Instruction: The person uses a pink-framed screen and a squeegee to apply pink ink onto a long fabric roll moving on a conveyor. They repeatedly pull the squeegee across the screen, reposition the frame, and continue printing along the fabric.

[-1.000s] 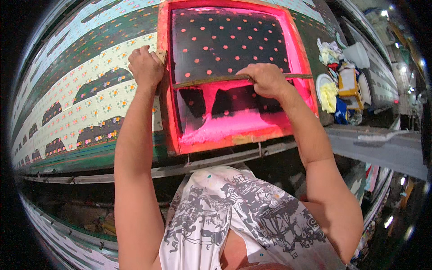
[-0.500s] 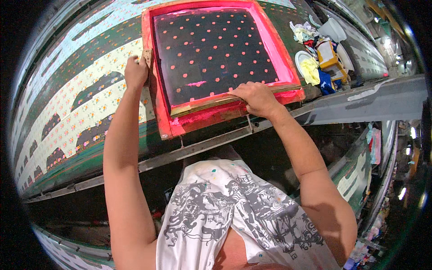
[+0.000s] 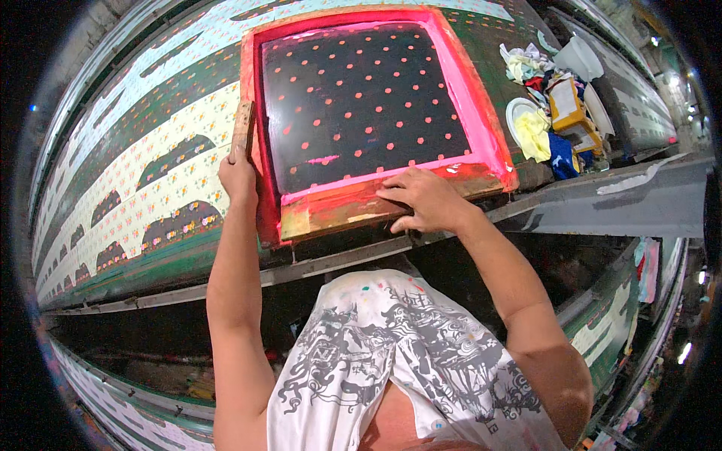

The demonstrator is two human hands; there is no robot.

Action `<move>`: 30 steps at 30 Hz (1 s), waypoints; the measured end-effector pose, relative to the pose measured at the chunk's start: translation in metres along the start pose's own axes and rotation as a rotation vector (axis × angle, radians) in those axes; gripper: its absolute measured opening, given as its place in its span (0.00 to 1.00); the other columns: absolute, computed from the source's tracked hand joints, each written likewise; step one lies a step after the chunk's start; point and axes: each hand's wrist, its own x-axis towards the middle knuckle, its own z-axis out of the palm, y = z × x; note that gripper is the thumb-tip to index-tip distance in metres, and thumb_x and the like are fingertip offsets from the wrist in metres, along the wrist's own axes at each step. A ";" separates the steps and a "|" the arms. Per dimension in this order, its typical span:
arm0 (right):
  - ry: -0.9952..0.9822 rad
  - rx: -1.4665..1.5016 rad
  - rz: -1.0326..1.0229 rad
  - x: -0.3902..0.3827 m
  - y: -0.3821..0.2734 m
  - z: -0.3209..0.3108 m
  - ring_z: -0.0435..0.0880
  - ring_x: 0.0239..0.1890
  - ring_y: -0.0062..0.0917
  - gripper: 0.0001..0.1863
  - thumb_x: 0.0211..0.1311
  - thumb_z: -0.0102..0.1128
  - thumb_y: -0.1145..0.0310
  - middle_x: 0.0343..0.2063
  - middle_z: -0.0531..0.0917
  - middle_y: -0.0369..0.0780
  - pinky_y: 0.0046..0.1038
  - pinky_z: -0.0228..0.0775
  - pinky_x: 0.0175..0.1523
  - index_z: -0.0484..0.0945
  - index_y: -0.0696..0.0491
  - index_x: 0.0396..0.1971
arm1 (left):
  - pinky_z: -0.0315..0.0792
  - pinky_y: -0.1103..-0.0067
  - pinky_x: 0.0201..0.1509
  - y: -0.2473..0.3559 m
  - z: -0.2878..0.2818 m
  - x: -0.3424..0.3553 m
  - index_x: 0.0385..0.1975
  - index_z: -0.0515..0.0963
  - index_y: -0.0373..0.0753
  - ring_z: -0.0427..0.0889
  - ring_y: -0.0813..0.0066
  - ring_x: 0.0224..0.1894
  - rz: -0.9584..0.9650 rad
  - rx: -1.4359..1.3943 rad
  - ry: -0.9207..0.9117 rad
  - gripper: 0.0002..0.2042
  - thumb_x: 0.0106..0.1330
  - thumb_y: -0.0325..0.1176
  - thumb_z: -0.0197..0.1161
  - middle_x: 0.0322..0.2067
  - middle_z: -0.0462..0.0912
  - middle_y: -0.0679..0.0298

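Note:
In front of me lies a screen-printing frame, its wood smeared pink and red. Its dark mesh carries rows of small reddish dots. A wooden handle runs along the frame's left side, and my left hand is closed around its near end. Across the near side of the frame leans a long wooden squeegee, its broad face turned up, stained red and brown. My right hand rests over the squeegee's middle, fingers spread and thumb apart near its lower edge. The undersides of the fingers are hidden.
The frame stands on a long printing table with flowered cloth to the left. At right sit a white tub, crumpled rags and a yellow box. A metal rail edges the table on my side.
The squeegee has tipped from standing on edge to leaning with its broad face up. My right hand has loosened and spread; my left has slid nearer along the handle. The view has shifted slightly.

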 end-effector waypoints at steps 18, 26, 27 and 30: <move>1.030 1.346 0.494 -0.183 0.233 0.011 0.75 0.72 0.43 0.37 0.84 0.49 0.46 0.70 0.76 0.56 0.44 0.62 0.80 0.69 0.66 0.73 | 0.71 0.72 0.32 0.015 0.008 0.003 0.32 0.81 0.37 0.76 0.77 0.27 -0.019 -0.239 0.015 0.17 0.80 0.44 0.59 0.30 0.79 0.66; 0.881 1.535 0.284 -0.159 0.194 -0.046 0.70 0.75 0.48 0.46 0.78 0.50 0.34 0.77 0.66 0.56 0.50 0.59 0.80 0.64 0.60 0.78 | 0.79 0.74 0.45 0.015 0.001 0.009 0.50 0.84 0.34 0.86 0.71 0.41 -0.152 -0.398 -0.088 0.24 0.82 0.53 0.58 0.43 0.87 0.61; 0.875 1.544 0.268 -0.159 0.190 -0.055 0.71 0.75 0.48 0.46 0.78 0.50 0.35 0.77 0.66 0.56 0.50 0.60 0.80 0.64 0.59 0.78 | 0.78 0.76 0.43 0.018 -0.001 0.010 0.50 0.85 0.36 0.86 0.72 0.40 -0.210 -0.407 -0.113 0.23 0.81 0.53 0.59 0.43 0.87 0.62; 0.866 1.457 0.232 -0.150 0.169 -0.083 0.74 0.73 0.48 0.46 0.79 0.48 0.35 0.77 0.65 0.55 0.51 0.63 0.78 0.63 0.59 0.79 | 0.78 0.81 0.35 0.020 -0.004 0.017 0.49 0.84 0.44 0.84 0.80 0.31 -0.277 -0.489 -0.174 0.18 0.79 0.53 0.61 0.38 0.87 0.69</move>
